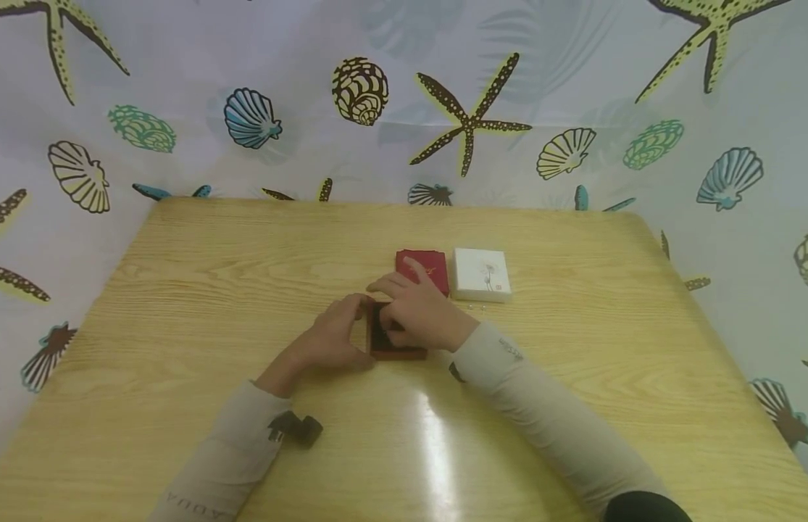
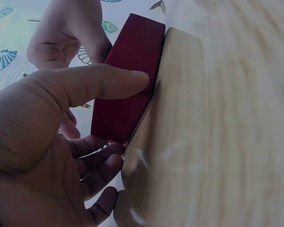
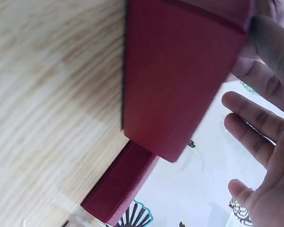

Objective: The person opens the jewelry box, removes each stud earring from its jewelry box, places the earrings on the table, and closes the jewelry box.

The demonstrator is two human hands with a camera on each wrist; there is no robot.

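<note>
A small dark red open box [image 1: 398,355] with a black inside sits on the wooden table. My left hand [image 1: 338,337] grips its left side; in the left wrist view the thumb [image 2: 128,82] presses the box's red wall [image 2: 137,42] and the other fingers bend by its far end. My right hand [image 1: 419,312] reaches into the box from above with thumb and forefinger. Its other fingers [image 3: 255,120] stretch out beyond the wall in the right wrist view. What the fingertips inside touch or pinch is hidden.
Behind the box lies a red square piece with gold lettering [image 1: 436,264], resembling a box lid. To its right stands a white box [image 1: 480,272] with a flower print. Two tiny shiny pieces [image 1: 470,307] lie before it. A shell-patterned cloth [image 1: 299,167] hangs behind the table.
</note>
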